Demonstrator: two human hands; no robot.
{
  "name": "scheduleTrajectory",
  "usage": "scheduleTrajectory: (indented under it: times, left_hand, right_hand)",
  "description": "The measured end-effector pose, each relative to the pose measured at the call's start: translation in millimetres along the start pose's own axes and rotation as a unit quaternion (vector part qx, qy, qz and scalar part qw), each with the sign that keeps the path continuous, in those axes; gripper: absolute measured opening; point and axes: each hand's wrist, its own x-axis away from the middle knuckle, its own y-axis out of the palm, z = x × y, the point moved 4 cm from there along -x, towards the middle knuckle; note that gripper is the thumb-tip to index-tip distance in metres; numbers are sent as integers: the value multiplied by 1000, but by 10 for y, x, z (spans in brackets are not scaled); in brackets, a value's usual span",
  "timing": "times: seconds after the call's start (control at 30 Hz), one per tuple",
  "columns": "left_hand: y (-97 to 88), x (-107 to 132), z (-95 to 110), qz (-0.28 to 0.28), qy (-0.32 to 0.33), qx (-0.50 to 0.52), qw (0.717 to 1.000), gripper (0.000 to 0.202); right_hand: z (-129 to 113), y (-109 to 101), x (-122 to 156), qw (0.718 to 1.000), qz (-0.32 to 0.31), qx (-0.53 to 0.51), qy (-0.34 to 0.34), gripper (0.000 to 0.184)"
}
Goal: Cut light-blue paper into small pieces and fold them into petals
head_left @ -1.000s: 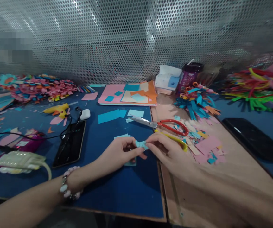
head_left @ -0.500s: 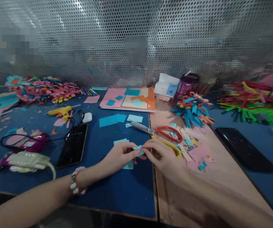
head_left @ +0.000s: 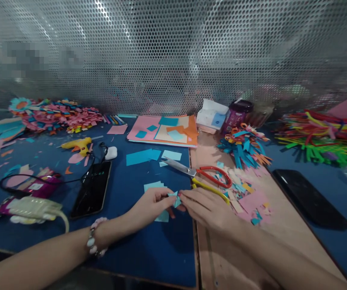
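Note:
My left hand (head_left: 151, 204) and my right hand (head_left: 205, 206) meet over the blue mat (head_left: 149, 249), both pinching a small folded light-blue paper piece (head_left: 174, 198) between their fingertips. A bead bracelet (head_left: 93, 243) sits on my left wrist. More light-blue paper squares (head_left: 153, 185) lie on the mat just under and behind my left hand. Red and yellow scissors (head_left: 202, 177) lie shut just beyond my right hand.
A black phone (head_left: 91, 189) and yellow glue gun (head_left: 78, 144) lie left. Coloured paper sheets (head_left: 164, 129) sit at the back, a tissue box (head_left: 212, 116) and purple jar (head_left: 235, 114) beside them. Paper scraps (head_left: 252, 199) cover the wooden board. A second dark phone (head_left: 309, 197) lies right.
The view has shifted a little. My fingers have folded the blue piece tighter, so it looks smaller and more pointed between both hands.

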Motion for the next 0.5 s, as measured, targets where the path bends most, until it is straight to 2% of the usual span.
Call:
scheduleTrajectory:
  times: [0.2, 0.27, 0.37, 0.43, 0.5]
  left_hand:
    - [1, -9, -6, 3, -9, -18, 1000, 31]
    - [-2, -8, -17, 6, -10, -35, 999, 31]
    - [3, 3, -12, 10, 1, -60, 998, 32]
    - [8, 13, 2, 17, 16, -82, 996, 32]
    - [11, 22, 14, 22, 32, -117, 992, 31]
  right_hand:
    - [-68, -39, 1, 997, -30, 55, -39, 30]
    - [-76, -19, 1, 998, -31, 47, -28, 29]
    - [-29, -20, -32, 996, 19, -39, 77, 24]
    - [24, -16, -59, 975, 45, -124, 180, 20]
    - [44, 4, -86, 950, 42, -191, 243, 17]
